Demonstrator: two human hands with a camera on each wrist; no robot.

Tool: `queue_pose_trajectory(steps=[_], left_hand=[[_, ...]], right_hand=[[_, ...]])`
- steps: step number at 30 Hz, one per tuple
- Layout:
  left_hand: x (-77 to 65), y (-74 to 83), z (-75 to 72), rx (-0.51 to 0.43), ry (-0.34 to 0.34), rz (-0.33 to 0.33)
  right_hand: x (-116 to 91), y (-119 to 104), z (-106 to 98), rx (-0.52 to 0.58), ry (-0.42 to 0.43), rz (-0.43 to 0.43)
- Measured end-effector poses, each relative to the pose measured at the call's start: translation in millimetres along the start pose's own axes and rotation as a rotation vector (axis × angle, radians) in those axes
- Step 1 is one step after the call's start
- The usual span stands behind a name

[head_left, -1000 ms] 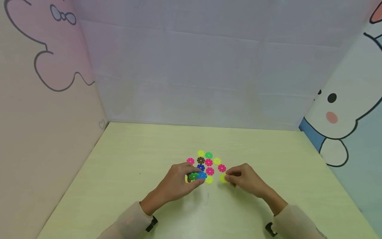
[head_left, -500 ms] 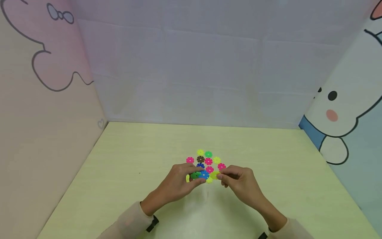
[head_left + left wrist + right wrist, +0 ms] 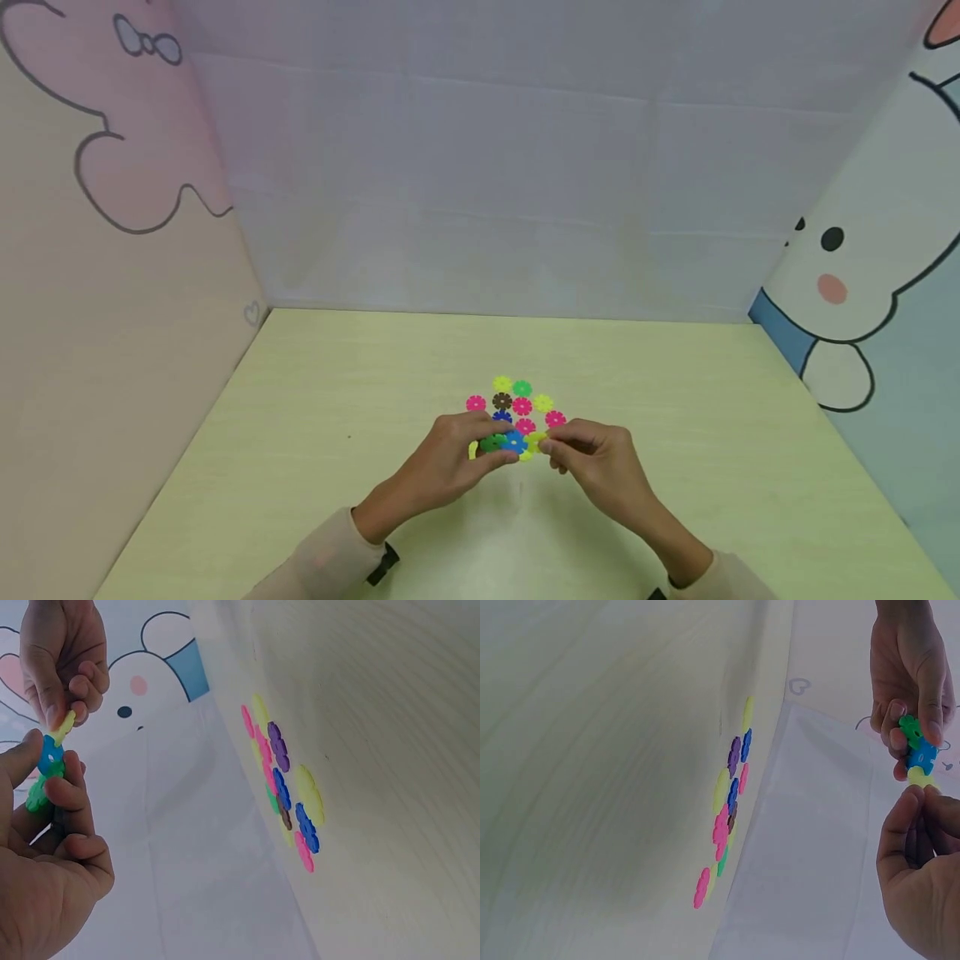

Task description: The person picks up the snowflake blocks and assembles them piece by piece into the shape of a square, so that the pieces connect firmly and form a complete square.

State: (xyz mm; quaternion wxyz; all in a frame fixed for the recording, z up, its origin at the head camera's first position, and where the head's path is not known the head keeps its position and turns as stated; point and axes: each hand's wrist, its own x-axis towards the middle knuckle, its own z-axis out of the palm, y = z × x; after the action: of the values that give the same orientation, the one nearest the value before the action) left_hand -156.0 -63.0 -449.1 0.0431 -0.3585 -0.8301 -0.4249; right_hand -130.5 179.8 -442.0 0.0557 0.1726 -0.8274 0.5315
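Above the table, my left hand [image 3: 450, 460] pinches a blue snowflake disc [image 3: 513, 442] between thumb and fingers. A green snowflake disc [image 3: 43, 787] is joined to its left side, partly covered by the fingers in the left wrist view. My right hand [image 3: 609, 471] pinches a yellow snowflake disc [image 3: 921, 778] by its outer edge. The yellow disc meets the blue disc's edge; whether their slots are interlocked I cannot tell. Both hands are raised off the tabletop, seen side-on in the wrist views.
Several loose snowflake discs lie flat on the pale table [image 3: 337, 500] beyond the hands, among them a pink one [image 3: 476, 403], a brown one [image 3: 502, 402], a green one [image 3: 522, 388] and a purple one [image 3: 278, 746]. A white wall covering [image 3: 487, 192] stands behind.
My right hand has moved left with the yellow disc, bringing it from apart to against the blue disc. The left hand has stayed nearly in place, holding the blue and green pair.
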Motion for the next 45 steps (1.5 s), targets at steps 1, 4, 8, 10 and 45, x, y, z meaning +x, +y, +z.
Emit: queue_pose_trajectory(steps=[1, 4, 8, 10, 45], left_hand=[[-0.1, -0.7, -0.1, -0.004, -0.001, 0.007], [0.1, -1.8, -1.1, -0.009, -0.006, 0.028], [0.1, -2.6, -2.3, -0.01, -0.014, 0.028], [-0.1, -2.7, -2.5, -0.01, -0.023, 0.02], [-3.2, 2.2, -6.5, 0.009, -0.008, -0.133]], right_hand=[[0, 0, 1, -0.007, 0.003, -0.004], [0, 1, 4, -0.026, 0.016, -0.049], [0, 1, 6, -0.038, 0.022, -0.088], [0, 1, 6, -0.033, 0.017, -0.082], [74, 82, -13, -0.663, -0.276, 0.229]])
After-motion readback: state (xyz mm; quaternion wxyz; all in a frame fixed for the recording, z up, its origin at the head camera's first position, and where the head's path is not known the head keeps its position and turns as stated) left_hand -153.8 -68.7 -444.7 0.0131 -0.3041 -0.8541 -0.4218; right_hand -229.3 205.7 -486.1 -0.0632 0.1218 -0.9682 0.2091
